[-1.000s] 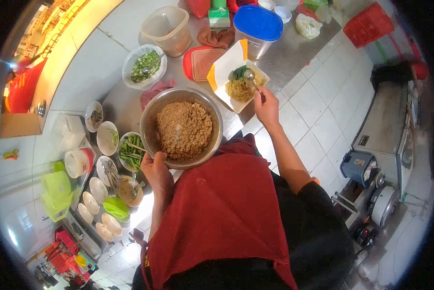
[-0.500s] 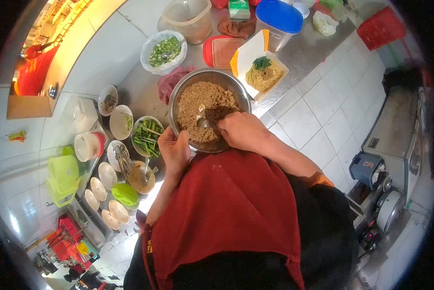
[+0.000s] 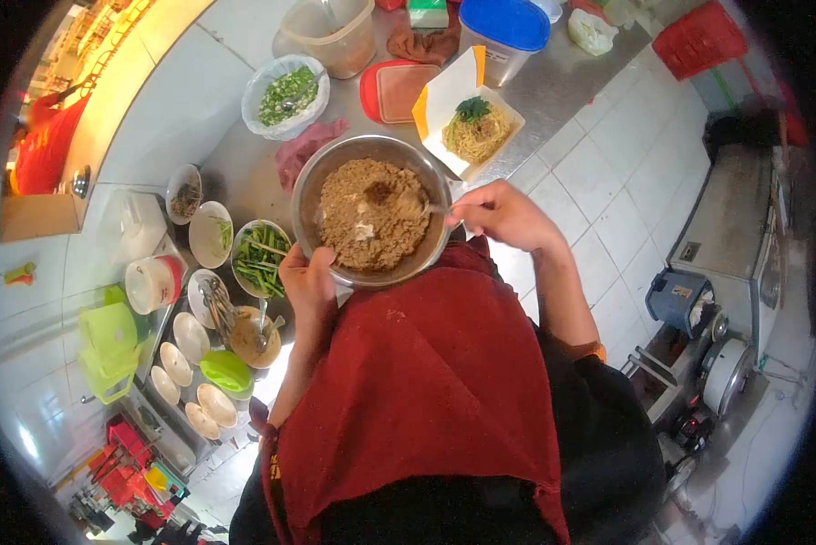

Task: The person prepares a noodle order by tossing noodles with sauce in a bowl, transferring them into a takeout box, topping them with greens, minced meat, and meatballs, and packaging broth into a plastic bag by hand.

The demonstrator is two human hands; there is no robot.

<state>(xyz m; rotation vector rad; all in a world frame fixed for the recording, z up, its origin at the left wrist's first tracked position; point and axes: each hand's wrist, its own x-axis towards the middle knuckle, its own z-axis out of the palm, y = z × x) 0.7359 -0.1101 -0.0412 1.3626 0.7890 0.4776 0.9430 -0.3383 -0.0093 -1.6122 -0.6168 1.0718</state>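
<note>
A metal mixing bowl (image 3: 303, 213) sits in front of my apron, filled with brown minced filling (image 3: 371, 241) that has a darker patch near its middle. My left hand (image 3: 308, 280) grips the near left rim, thumb on the inner side. At the right rim my right hand (image 3: 508, 218) is closed on the handle of a spoon (image 3: 438, 209), whose head is in the mince and hard to make out. Just beyond the bowl stands an open takeaway box (image 3: 508, 104) of noodles (image 3: 477, 139) topped with greens (image 3: 472, 110).
Chopped scallions (image 3: 288, 95) fill a lined bowl at the back left. A blue-lidded tub (image 3: 506, 25) and a red-rimmed container (image 3: 399, 91) are behind. Left of me are a bowl of cut green vegetables (image 3: 261, 259) and several small bowls (image 3: 192, 338). A person in red (image 3: 49, 145) is beyond the opening.
My right hand has moved right, from inside the bowl to its right rim, with the spoon. The dark patch in the mince is smaller. My left hand keeps its grip on the bowl.
</note>
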